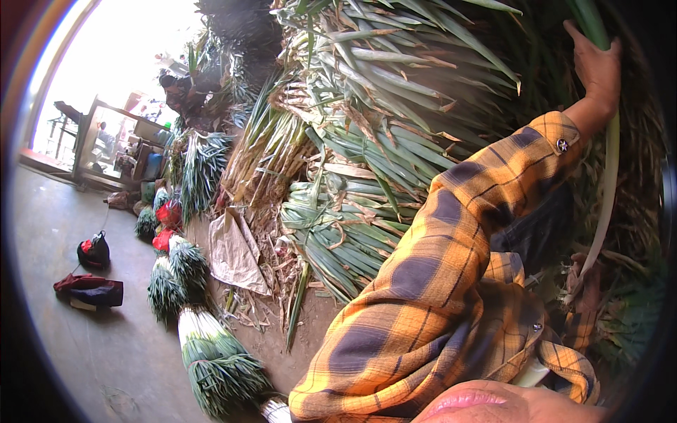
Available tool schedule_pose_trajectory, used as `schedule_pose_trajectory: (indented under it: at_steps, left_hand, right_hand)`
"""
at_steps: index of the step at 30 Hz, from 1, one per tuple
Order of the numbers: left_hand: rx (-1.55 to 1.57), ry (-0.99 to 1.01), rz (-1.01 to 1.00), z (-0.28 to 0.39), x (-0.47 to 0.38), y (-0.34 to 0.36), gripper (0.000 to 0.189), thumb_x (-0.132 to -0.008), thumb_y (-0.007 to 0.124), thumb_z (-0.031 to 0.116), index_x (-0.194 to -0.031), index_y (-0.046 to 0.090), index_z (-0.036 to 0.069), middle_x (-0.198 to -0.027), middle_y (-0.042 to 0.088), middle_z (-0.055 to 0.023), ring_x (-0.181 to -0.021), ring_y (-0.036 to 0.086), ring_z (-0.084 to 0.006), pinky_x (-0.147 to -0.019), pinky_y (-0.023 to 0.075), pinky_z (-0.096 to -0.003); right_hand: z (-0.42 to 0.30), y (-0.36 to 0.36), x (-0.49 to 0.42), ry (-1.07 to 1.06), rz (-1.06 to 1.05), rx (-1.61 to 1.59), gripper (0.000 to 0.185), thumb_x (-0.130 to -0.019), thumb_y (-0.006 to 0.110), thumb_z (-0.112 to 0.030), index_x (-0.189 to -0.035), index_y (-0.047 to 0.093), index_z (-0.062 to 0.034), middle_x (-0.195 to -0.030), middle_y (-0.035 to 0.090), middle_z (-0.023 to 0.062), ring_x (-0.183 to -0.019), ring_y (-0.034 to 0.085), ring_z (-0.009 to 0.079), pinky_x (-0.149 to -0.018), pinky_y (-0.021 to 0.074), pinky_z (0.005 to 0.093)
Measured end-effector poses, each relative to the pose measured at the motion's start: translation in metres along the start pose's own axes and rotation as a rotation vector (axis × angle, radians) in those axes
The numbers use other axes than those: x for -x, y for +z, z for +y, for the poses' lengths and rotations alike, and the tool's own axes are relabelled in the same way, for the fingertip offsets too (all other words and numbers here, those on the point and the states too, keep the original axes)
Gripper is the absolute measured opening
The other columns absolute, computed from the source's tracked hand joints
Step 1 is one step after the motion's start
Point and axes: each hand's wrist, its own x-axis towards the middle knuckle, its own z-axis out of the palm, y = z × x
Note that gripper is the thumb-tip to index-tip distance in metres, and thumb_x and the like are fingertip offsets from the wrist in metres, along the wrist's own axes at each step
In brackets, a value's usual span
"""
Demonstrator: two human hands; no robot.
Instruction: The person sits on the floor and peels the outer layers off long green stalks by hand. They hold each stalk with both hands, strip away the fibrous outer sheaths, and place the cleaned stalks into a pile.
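At the upper right, my left hand (pixel 597 71) is closed around the green upper part of a long green onion stalk (pixel 611 153). The stalk hangs past my wrist, its pale lower end curving down. In shadow at the lower right, my right hand (pixel 586 285) grips it near that end; its fingers are dim. Large bundles of green onions (pixel 365 232) with some dry leaves lie piled beside my left arm. More long leaves (pixel 402 69) fan out above them.
Trimmed onion bundles (pixel 225 365) stand in a row on the concrete floor (pixel 158 370). A pale woven sack (pixel 235 251) lies among dry leaf scraps. Dark bags or cloths (pixel 95 290) rest at left. A person (pixel 188 95) is near the far heap, beside a glass-fronted cabinet (pixel 113 140).
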Motion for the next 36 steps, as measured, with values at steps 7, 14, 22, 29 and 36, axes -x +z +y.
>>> schedule_pose_trajectory:
  at_steps: [7,14,22,29,36]
  left_hand:
    - [-0.024,0.067,0.083,-0.004,-0.007,-0.008,0.084,-0.073,0.064,0.014,-0.135,0.01,-0.002,-0.096,0.057,-0.0227,-0.09,0.057,-0.0359,-0.084,0.0426,-0.0385]
    - [-0.121,0.144,0.249,-0.011,-0.015,-0.031,0.08,-0.072,0.066,0.014,-0.132,0.014,-0.003,-0.092,0.058,-0.0234,-0.088,0.057,-0.0378,-0.081,0.043,-0.0398]
    - [-0.088,0.153,0.247,-0.019,-0.021,-0.017,0.076,-0.071,0.067,0.016,-0.127,0.02,-0.003,-0.085,0.058,-0.0231,-0.084,0.057,-0.0392,-0.077,0.0432,-0.0413]
    - [-0.121,0.124,0.19,-0.01,-0.013,-0.009,0.073,-0.07,0.067,0.016,-0.125,0.022,-0.002,-0.082,0.059,-0.0221,-0.082,0.057,-0.0398,-0.076,0.0436,-0.0419]
    - [-0.118,0.187,0.184,-0.015,-0.004,-0.006,0.074,-0.07,0.068,0.016,-0.125,0.021,-0.002,-0.087,0.058,-0.0234,-0.085,0.057,-0.0395,-0.077,0.0432,-0.0423]
  right_hand:
    - [0.017,-0.029,-0.012,-0.052,0.172,0.029,0.035,-0.089,0.051,-0.027,-0.111,0.049,0.0009,-0.077,0.051,0.0017,-0.06,0.047,0.007,-0.052,0.0413,0.0207]
    - [0.018,0.014,-0.027,-0.19,0.484,0.685,0.042,-0.088,0.054,-0.02,-0.124,0.044,-0.0008,-0.08,0.047,-0.0023,-0.068,0.039,0.0058,-0.06,0.0356,0.0221]
    - [0.009,0.029,-0.015,-0.266,0.553,0.727,0.034,-0.093,0.043,-0.025,-0.118,0.047,-0.0016,-0.079,0.052,0.0005,-0.065,0.041,0.0069,-0.058,0.0351,0.0234]
    - [0.012,0.023,-0.008,-0.317,0.66,1.106,0.03,-0.094,0.04,-0.024,-0.107,0.052,0.0008,-0.08,0.054,0.0064,-0.066,0.049,0.0149,-0.059,0.0392,0.0283]
    - [0.014,0.044,-0.025,-0.333,0.759,1.352,0.028,-0.093,0.043,-0.023,-0.103,0.051,0.0019,-0.078,0.055,0.0154,-0.068,0.054,0.0252,-0.06,0.0415,0.0353]
